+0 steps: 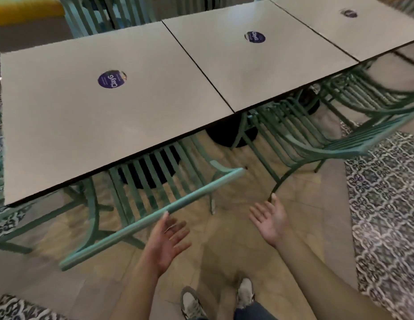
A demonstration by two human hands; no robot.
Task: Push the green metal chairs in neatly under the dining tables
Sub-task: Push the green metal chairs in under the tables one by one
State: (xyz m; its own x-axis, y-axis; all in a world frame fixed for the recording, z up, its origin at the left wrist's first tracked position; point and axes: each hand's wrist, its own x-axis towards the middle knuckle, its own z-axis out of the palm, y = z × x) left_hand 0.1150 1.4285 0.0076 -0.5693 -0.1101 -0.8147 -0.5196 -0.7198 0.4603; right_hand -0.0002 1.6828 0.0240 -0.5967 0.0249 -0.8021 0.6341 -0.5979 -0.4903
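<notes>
Left hand (170, 236) is spread, palm up, thumb tip touching the slatted green chair's (153, 213) tubular top rail; right hand (269, 218) spread, holding nothing, near the smooth table (62, 116).

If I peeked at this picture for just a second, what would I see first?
Two open hands stick out at the bottom: the left hand just by the top rail of a green chair, the right hand in the air. Behind them runs a row of pale tables, each with a round purple sticker in its middle.

open floor (236, 239) between two chairs (153, 218)
</notes>
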